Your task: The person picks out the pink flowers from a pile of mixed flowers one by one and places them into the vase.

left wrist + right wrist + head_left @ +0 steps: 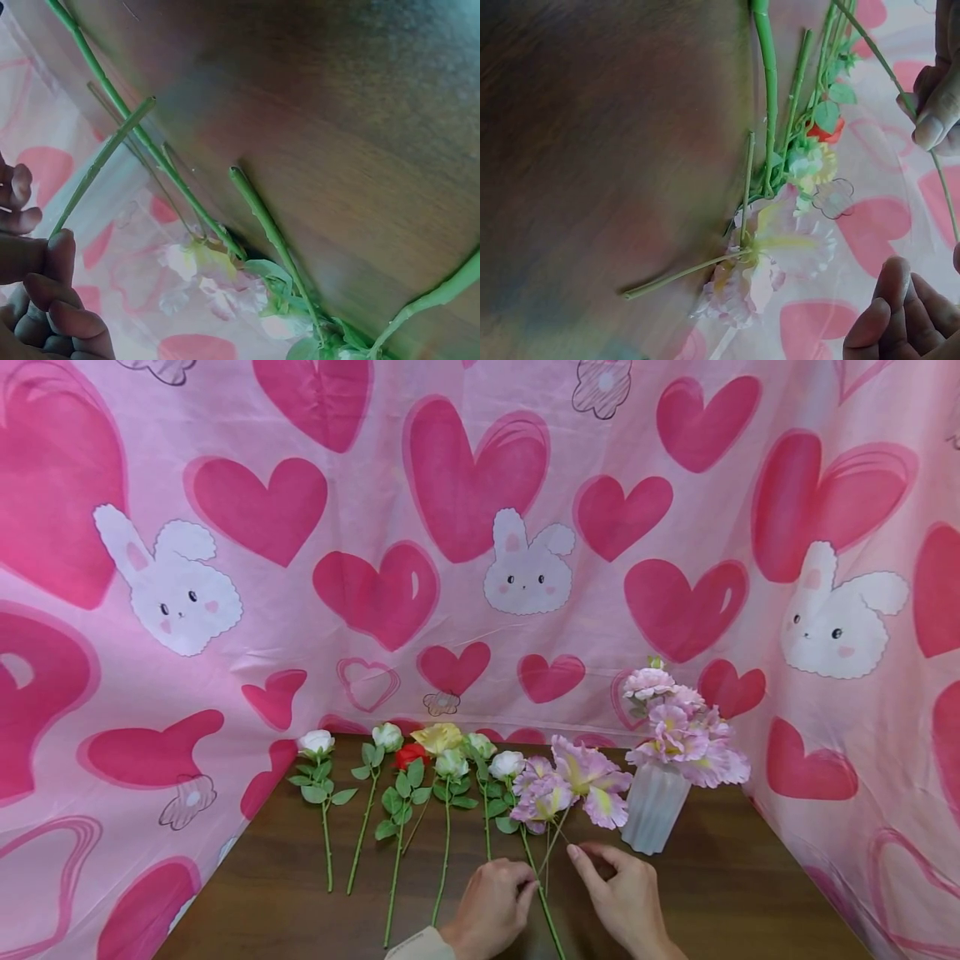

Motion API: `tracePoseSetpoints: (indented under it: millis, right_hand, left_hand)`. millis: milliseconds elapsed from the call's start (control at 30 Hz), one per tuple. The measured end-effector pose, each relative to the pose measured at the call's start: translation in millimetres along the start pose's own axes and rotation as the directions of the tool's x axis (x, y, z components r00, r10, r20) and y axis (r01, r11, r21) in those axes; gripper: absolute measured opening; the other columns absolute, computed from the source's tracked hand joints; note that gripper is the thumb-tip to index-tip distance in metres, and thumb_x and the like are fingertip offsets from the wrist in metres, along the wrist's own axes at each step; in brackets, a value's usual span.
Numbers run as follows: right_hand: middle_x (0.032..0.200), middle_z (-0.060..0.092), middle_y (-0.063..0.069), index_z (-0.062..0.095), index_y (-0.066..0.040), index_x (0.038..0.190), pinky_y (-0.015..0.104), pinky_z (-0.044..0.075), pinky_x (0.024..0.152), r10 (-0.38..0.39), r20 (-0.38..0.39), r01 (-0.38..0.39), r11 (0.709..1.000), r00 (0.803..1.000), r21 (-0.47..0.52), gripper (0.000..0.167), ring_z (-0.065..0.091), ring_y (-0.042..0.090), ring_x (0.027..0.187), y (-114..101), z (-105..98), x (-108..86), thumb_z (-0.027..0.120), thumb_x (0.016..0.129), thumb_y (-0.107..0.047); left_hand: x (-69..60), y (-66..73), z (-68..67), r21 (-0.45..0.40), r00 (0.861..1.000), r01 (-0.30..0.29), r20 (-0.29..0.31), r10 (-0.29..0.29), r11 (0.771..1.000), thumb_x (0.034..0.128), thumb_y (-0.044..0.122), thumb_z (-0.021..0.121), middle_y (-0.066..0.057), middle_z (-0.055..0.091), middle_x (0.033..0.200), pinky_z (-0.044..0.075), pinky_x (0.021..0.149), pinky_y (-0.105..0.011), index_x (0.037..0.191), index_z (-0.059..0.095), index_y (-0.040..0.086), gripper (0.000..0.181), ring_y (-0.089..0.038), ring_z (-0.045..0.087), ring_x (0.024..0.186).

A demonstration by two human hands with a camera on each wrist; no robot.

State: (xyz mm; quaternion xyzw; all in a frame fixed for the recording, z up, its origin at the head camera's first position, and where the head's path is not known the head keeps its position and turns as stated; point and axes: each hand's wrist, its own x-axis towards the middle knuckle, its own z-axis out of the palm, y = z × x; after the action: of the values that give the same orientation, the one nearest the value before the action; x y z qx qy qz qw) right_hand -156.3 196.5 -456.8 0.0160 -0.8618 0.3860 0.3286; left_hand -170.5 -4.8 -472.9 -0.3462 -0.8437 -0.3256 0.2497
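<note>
My left hand [491,902] pinches a thin green stem [97,161] between thumb and fingertips. In the head view this stem leads up to a pink-purple artificial flower [588,768] with yellow-green streaks. Just to the right, my right hand [626,893] has loosely bent fingers and appears to hold nothing. In the right wrist view, its fingers [900,300] are near the stem but look apart from it. Behind the hands lies another pink-purple flower [536,802], with thin stems on the table. A white rose [507,765] has its long stem running under the left hand.
A white ribbed vase [652,810] holding pink flowers [678,727] stands at the right. Several roses lie in a row to the left, among them a red rose [411,756] and a yellow flower [438,737]. A pink heart-patterned cloth [450,635] surrounds the brown table [247,910].
</note>
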Motion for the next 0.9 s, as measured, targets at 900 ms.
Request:
tracePoseSetpoints:
  millis: [900]
  right_hand:
    - [0.076, 0.072, -0.020, 0.081, -0.027, 0.085, 0.015, 0.044, 0.062, -0.009, -0.109, 0.015, 0.998, 0.994, 0.061, 0.012, 0.062, 0.002, 0.065, -5.4, -0.9, 3.7, 0.089, 0.081, -0.020]
  left_hand:
    - [9.6, 4.1, 9.1, 0.090, 0.992, -0.118, -0.030, 0.121, 0.989, 0.0857, 0.008, 0.080, 0.015, 0.070, 0.077, 0.043, 0.065, -0.016, 0.081, 0.075, 0.018, 0.012, 0.002, 0.054, 0.069]
